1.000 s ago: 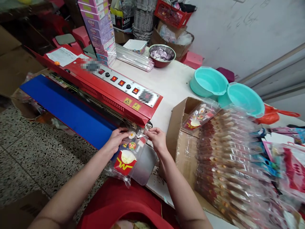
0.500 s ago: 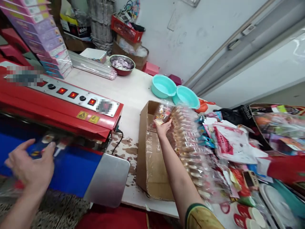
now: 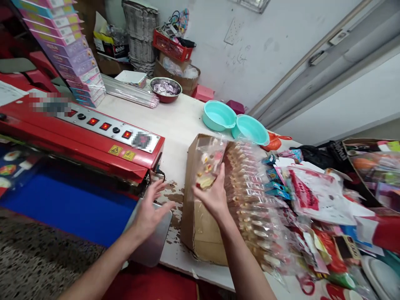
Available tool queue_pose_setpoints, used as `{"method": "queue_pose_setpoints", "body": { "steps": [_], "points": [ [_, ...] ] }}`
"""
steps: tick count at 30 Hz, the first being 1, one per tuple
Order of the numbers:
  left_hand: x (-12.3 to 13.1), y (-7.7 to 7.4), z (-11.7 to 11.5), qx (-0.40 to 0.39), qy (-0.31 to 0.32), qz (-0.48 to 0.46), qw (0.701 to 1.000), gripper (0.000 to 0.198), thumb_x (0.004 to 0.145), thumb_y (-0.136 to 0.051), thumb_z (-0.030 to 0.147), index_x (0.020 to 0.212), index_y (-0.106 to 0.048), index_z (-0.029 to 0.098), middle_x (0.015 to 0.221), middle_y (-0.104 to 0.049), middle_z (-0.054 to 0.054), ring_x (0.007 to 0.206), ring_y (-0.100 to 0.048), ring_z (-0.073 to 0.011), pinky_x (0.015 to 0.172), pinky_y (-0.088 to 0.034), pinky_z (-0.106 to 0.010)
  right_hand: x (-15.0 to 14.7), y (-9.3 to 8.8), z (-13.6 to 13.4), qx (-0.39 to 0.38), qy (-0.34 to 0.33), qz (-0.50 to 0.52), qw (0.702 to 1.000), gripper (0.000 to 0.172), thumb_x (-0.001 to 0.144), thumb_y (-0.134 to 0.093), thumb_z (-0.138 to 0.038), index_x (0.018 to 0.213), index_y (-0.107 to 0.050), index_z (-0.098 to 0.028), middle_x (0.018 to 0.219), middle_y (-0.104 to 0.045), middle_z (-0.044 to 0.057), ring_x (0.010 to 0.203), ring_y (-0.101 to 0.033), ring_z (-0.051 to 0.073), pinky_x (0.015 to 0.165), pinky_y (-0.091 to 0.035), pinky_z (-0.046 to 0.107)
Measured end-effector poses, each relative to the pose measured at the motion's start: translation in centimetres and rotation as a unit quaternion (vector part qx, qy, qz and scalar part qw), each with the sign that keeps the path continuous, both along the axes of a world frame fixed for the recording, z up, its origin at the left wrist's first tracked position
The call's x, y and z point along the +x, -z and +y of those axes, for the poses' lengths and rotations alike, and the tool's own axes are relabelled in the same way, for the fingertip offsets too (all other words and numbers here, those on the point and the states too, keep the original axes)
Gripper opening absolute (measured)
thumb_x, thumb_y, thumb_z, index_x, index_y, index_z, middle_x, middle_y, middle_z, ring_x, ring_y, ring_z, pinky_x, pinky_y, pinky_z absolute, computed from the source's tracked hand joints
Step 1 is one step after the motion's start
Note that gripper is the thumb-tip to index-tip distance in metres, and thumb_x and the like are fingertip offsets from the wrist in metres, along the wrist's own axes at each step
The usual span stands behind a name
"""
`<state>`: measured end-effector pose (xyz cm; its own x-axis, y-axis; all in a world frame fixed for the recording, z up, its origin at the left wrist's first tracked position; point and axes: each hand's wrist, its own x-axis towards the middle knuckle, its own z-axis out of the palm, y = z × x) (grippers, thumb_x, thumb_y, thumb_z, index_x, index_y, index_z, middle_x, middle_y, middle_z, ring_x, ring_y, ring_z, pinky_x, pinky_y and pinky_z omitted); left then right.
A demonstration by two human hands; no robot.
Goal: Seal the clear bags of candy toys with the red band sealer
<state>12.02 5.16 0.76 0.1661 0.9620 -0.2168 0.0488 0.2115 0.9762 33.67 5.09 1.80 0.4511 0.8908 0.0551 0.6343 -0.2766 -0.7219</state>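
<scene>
My right hand (image 3: 214,193) grips a clear plastic packet (image 3: 208,160) of small coloured pieces, held above the cardboard box (image 3: 189,208). Against the box's right side stands a long row of similar clear packets (image 3: 250,179). My left hand (image 3: 153,208) hovers with fingers spread over the metal plate (image 3: 153,246), holding nothing. To its left runs the blue belt (image 3: 71,204) of a red sealing machine (image 3: 93,146), with another filled packet (image 3: 15,166) lying on it at the far left.
Two turquoise basins (image 3: 218,116) stand behind the box. A metal bowl (image 3: 165,89) of small sachets sits further back, near a tall stack of pastel boxes (image 3: 68,54). Bags and papers (image 3: 312,196) clutter the right side. A black cable (image 3: 160,171) hangs at the machine's end.
My left hand has left the packet on the belt and moved right, over the metal plate. That packet sits farther left. My right hand has raised its packet out of the box towards me.
</scene>
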Motion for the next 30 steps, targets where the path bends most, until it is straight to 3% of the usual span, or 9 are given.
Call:
{"method": "queue_pose_setpoints", "body": {
  "steps": [3, 7, 9, 11, 13, 17, 22, 26, 30],
  "points": [
    [2.1, -1.5, 1.4, -0.083, 0.08, -0.157, 0.981, 0.072, 0.068, -0.078, 0.03, 0.131, -0.043, 0.023, 0.133, -0.057, -0.014, 0.12, -0.056, -0.0261, 0.096, -0.048, -0.036, -3.8, -0.8, -3.4, -0.008, -0.107, 0.104, 0.989, 0.128, 0.059, -0.082, -0.042, 0.153, 0.005, -0.023, 0.136, -0.048, 0.02, 0.113, -0.057, 0.035, 0.092, -0.05, 0.05],
    [-0.3, -1.6, 1.3, -0.143, 0.133, -0.178, 0.965, 0.064, 0.072, -0.074, 0.027, 0.129, -0.046, 0.02, 0.125, -0.062, -0.013, 0.115, -0.06, -0.0264, 0.092, -0.05, -0.036, -3.7, -1.7, -2.5, 0.037, -0.091, 0.18, 0.979, 0.12, 0.062, -0.082, -0.046, 0.151, -0.003, -0.034, 0.155, -0.021, 0.017, 0.123, -0.051, 0.032, 0.092, -0.051, 0.049],
    [-2.5, -1.4, 0.4, -0.176, 0.167, -0.154, 0.958, 0.065, 0.072, -0.074, 0.025, 0.13, -0.047, 0.019, 0.122, -0.064, -0.013, 0.114, -0.06, -0.0262, 0.092, -0.05, -0.036, -2.5, -2.5, -0.8, 0.021, -0.147, 0.233, 0.961, 0.097, 0.063, -0.082, -0.046, 0.144, -0.029, -0.035, 0.156, -0.02, 0.012, 0.121, -0.054, 0.029, 0.089, -0.053, 0.044],
    [-4.3, -1.2, -0.5, -0.208, 0.19, -0.145, 0.948, 0.066, 0.071, -0.075, 0.024, 0.131, -0.048, 0.019, 0.122, -0.064, -0.013, 0.113, -0.061, -0.0264, 0.091, -0.05, -0.035, -1.8, -2.9, 0.8, -0.043, -0.253, 0.287, 0.923, 0.055, 0.068, -0.079, -0.046, 0.116, -0.061, -0.027, 0.146, -0.042, 0.011, 0.112, -0.06, 0.026, 0.086, -0.053, 0.038],
    [-5.4, -1.1, -1.2, -0.232, 0.195, -0.161, 0.939, 0.067, 0.07, -0.077, 0.023, 0.13, -0.05, 0.019, 0.125, -0.063, -0.013, 0.114, -0.06, -0.0268, 0.091, -0.05, -0.035, -1.9, -2.5, 1.7, -0.105, -0.313, 0.325, 0.886, 0.032, 0.07, -0.077, -0.048, 0.082, -0.069, -0.019, 0.118, -0.065, 0.011, 0.1, -0.065, 0.024, 0.084, -0.052, 0.036],
    [-5.8, -0.9, -0.7, -0.252, 0.107, -0.21, 0.939, 0.056, 0.073, -0.076, 0.034, 0.123, -0.057, 0.019, 0.124, -0.064, -0.013, 0.107, -0.063, -0.0251, 0.084, -0.052, -0.032, -4.3, -0.6, 1.7, -0.14, -0.242, 0.367, 0.887, 0.034, 0.063, -0.08, -0.049, 0.07, -0.072, -0.017, 0.079, -0.074, 0.007, 0.077, -0.066, 0.021, 0.074, -0.051, 0.034],
    [-5.6, -0.1, 2.1, -0.283, -0.077, -0.144, 0.945, 0.042, 0.061, -0.081, 0.037, 0.093, -0.07, 0.012, 0.085, -0.073, -0.009, 0.072, -0.067, -0.0185, 0.06, -0.051, -0.027, -7.0, 0.8, 1.3, -0.149, -0.182, 0.392, 0.889, 0.033, 0.054, -0.085, -0.045, 0.07, -0.075, -0.018, 0.077, -0.075, 0.007, 0.071, -0.066, 0.02, 0.07, -0.051, 0.033],
    [-5.5, 0.9, 3.2, -0.3, -0.155, -0.124, 0.933, 0.028, 0.053, -0.082, 0.023, 0.074, -0.068, 0.01, 0.071, -0.072, -0.009, 0.06, -0.065, -0.0166, 0.053, -0.049, -0.024, -8.4, 1.9, 0.9, -0.152, -0.131, 0.414, 0.888, 0.031, 0.051, -0.087, -0.041, 0.068, -0.074, -0.017, 0.073, -0.074, 0.007, 0.064, -0.064, 0.018, 0.064, -0.051, 0.031],
    [-5.8, 1.9, 3.5, -0.307, -0.204, -0.119, 0.922, 0.021, 0.055, -0.077, 0.015, 0.071, -0.066, 0.01, 0.06, -0.068, -0.007, 0.051, -0.062, -0.0147, 0.044, -0.045, -0.021, -9.6, 3.5, 0.8, -0.143, -0.072, 0.465, 0.871, 0.035, 0.047, -0.089, -0.036, 0.07, -0.069, -0.018, 0.069, -0.072, 0.004, 0.06, -0.064, 0.017, 0.058, -0.05, 0.029]
  ]
}}
